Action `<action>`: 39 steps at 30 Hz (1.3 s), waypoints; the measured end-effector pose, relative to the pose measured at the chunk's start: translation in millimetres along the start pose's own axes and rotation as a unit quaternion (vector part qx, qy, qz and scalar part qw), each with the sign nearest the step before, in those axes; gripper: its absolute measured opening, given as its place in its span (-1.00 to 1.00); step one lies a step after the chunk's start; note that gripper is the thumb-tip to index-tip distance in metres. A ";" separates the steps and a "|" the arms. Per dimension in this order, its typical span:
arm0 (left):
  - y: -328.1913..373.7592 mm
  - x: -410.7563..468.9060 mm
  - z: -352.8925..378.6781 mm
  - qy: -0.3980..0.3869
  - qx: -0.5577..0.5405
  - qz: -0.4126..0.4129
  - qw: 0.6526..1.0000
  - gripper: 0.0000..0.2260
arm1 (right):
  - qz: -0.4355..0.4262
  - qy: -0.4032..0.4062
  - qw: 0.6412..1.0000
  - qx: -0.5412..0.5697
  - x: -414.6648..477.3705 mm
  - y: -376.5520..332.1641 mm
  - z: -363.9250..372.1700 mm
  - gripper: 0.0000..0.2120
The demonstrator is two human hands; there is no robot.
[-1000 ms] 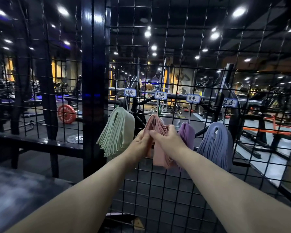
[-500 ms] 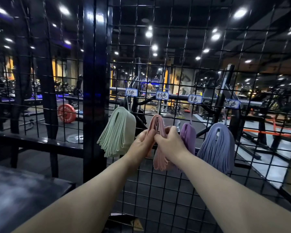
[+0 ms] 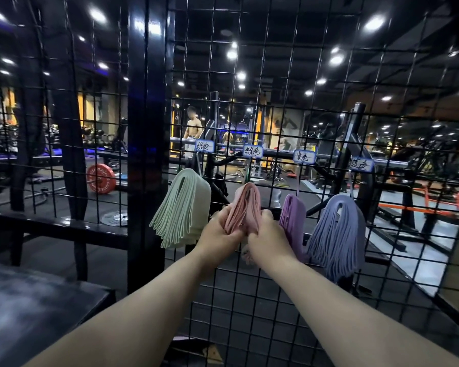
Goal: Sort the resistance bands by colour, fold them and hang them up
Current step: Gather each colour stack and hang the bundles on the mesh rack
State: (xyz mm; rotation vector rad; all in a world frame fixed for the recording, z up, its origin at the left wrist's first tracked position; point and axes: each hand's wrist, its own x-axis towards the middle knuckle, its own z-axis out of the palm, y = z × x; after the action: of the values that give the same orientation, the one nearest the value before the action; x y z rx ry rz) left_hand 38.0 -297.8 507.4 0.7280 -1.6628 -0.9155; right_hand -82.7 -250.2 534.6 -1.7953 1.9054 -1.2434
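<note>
The left hand [image 3: 219,231] and right hand [image 3: 265,234] have been lowered along the pink bands [image 3: 245,205], hung on the wire grid [image 3: 249,300] between the green bundle [image 3: 180,207] and the purple bundle [image 3: 292,215], with the fingers of both clamped round the lower part, so this colour's hanging is judged nearly finished.

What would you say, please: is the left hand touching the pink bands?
Touching. The head view shows the left hand gripping the pink bands from their left side, no gap between; the right hand grips them opposite.

Four bundles [image 3: 180,207] hang in a row on the wire grid [image 3: 249,300], labels [image 3: 252,151] above. My left hand [image 3: 217,234] and right hand [image 3: 265,239] flank the second bundle [image 3: 245,205] from left.
</note>
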 end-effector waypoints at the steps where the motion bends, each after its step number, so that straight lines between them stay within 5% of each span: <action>1: -0.6 -0.6 1.0 0.004 0.027 0.014 1.000 -0.54 | -0.004 0.008 1.000 0.004 0.4 -0.2 0.5 -0.88; 4: -2.9 -6.0 3.8 0.023 0.089 0.028 0.995 -0.50 | -0.009 0.027 1.000 -0.001 1.1 -3.3 1.4 -0.85; 12: -8.2 -12.3 13.3 0.062 0.078 -0.012 0.995 -0.80 | -0.019 -0.005 1.000 0.010 -4.5 -7.9 2.9 -0.85; 16: -11.5 -15.5 12.9 0.060 0.081 -0.012 0.995 -0.80 | -0.024 -0.048 0.997 0.062 -17.1 -0.9 5.7 -0.53; 25: -14.6 -29.3 14.1 0.066 0.044 0.003 0.997 -0.60 | -0.052 -0.100 0.994 0.004 -29.2 15.5 -1.0 -0.28; 30: -16.1 -31.4 15.7 0.080 0.028 -0.014 0.996 -0.65 | -0.090 -0.042 0.993 -0.062 -29.1 21.7 4.1 -0.56; 35: -19.5 -33.5 13.7 0.084 0.010 -0.037 0.996 -0.65 | -0.092 -0.021 0.992 -0.077 -27.6 23.1 4.8 -0.49; 39: -19.6 -35.5 11.3 0.069 -0.018 -0.051 0.996 -0.56 | -0.110 0.022 0.982 -0.152 -23.8 22.4 4.6 -0.71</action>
State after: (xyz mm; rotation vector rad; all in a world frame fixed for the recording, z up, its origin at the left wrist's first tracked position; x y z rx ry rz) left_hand 36.7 -276.3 471.3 0.8380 -1.4954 -0.9434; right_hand -90.1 -233.2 507.3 -2.2021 2.0595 -1.1128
